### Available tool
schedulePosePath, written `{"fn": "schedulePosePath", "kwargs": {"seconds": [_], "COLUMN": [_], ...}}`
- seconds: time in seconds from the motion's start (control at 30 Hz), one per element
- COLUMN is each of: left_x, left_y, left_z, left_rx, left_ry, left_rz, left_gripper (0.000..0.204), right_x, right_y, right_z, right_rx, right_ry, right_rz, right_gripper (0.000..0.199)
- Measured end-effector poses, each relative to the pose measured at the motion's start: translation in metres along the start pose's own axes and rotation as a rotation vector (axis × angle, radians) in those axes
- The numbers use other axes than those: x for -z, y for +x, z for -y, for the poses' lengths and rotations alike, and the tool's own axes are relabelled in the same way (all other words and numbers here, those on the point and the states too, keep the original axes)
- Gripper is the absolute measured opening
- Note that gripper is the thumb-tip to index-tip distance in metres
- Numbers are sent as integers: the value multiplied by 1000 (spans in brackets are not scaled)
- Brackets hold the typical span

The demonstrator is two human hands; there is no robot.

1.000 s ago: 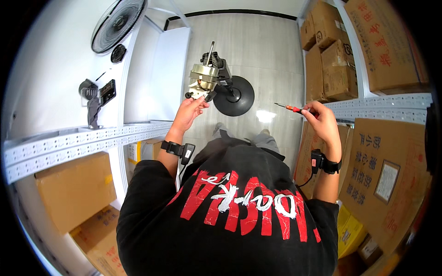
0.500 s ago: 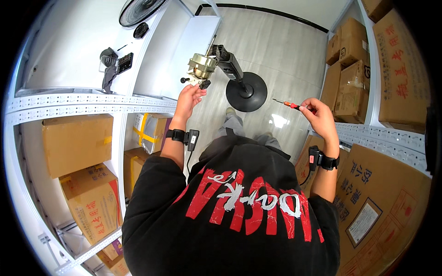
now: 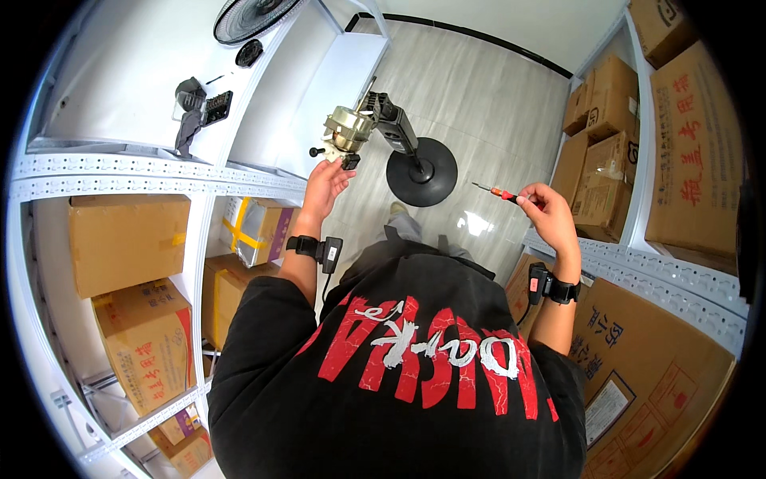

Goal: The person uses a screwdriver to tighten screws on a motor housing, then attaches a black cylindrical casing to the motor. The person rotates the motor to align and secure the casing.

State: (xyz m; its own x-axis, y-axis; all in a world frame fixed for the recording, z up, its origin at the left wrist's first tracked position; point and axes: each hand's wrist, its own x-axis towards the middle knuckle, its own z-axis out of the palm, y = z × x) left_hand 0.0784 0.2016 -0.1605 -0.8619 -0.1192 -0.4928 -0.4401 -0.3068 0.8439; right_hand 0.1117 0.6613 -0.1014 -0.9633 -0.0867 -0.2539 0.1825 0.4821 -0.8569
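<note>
Pinching a red-and-black screwdriver between thumb and fingertips, the right hand stands out over the floor, well apart from the motor; the tool's thin tip points left, toward the black stand. The motor, brassy and silver with a pale rear part, sits at the head of that stand, just left of its column, its shaft slanting up and away from the person; the round base rests on the floor below. The left hand is at the motor's rear end, fingers curled and close together, touching or nearly touching the pale part and the small black block there; the fingertips are partly hidden, so I cannot tell whether they grip it or merely rest against it.

On the white shelf to the left lie a black fan grille, a round black piece just below it, and a grey part beside a dark rectangular piece; brown cartons fill the racks lower down on that side, with more on the right.
</note>
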Motion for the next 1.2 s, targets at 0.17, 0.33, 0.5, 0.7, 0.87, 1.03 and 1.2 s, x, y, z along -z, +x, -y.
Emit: {"fn": "schedulePosePath", "kwargs": {"seconds": [0.17, 0.33, 0.5, 0.7, 0.87, 1.03, 1.2], "left_x": [3, 12, 18, 8, 8, 11, 9], "left_y": [-4, 2, 6, -6, 1, 0, -5], "left_z": [7, 16, 19, 11, 10, 17, 11], "left_rx": [13, -19, -31, -3, -28, -61, -90], "left_ry": [-52, -64, -108, -87, -17, 48, 31], "left_rz": [-4, -25, -34, 16, 27, -104, -108], "left_gripper": [18, 14, 13, 22, 28, 41, 45], "right_x": [0, 3, 6, 11, 15, 12, 16], "right_y": [5, 7, 7, 1, -4, -9, -16], "right_z": [-5, -9, -13, -14, -13, -17, -11], "right_rx": [23, 23, 43, 52, 60, 71, 85], "right_ry": [21, 8, 12, 24, 40, 24, 11], "right_rz": [8, 35, 55, 45, 54, 47, 85], "right_gripper": [19, 19, 19, 18, 17, 17, 20]}}
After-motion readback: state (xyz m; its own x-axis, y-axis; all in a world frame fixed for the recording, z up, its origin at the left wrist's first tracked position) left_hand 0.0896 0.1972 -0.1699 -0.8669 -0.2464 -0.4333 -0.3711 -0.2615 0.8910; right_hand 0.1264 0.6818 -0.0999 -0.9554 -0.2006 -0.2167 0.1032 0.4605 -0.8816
